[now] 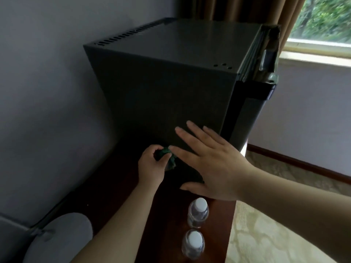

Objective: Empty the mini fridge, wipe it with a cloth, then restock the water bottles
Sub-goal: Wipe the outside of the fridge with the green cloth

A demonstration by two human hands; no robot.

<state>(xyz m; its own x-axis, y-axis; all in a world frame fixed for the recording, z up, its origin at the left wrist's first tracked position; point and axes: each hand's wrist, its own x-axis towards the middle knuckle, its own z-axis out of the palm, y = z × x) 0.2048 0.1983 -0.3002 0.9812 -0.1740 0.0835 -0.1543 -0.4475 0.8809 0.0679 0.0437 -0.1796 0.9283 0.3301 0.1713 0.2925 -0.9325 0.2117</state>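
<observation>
A dark grey mini fridge (161,88) stands on a dark wooden table (114,186), its door at the right edge. My left hand (151,166) grips a crumpled dark green cloth (168,156) low against the fridge's near side wall. My right hand (210,162) is spread open with straight fingers just right of the cloth, in front of the same wall near its bottom corner. Two clear water bottles with white caps stand upright on the table in front of me, one (198,211) farther and one (193,243) nearer.
A pale wall runs along the left and back. A grey rounded cushion (60,238) and a dark cable lie at the lower left. Brown curtains and a window (322,25) are behind the fridge. Patterned beige carpet (266,234) lies right of the table edge.
</observation>
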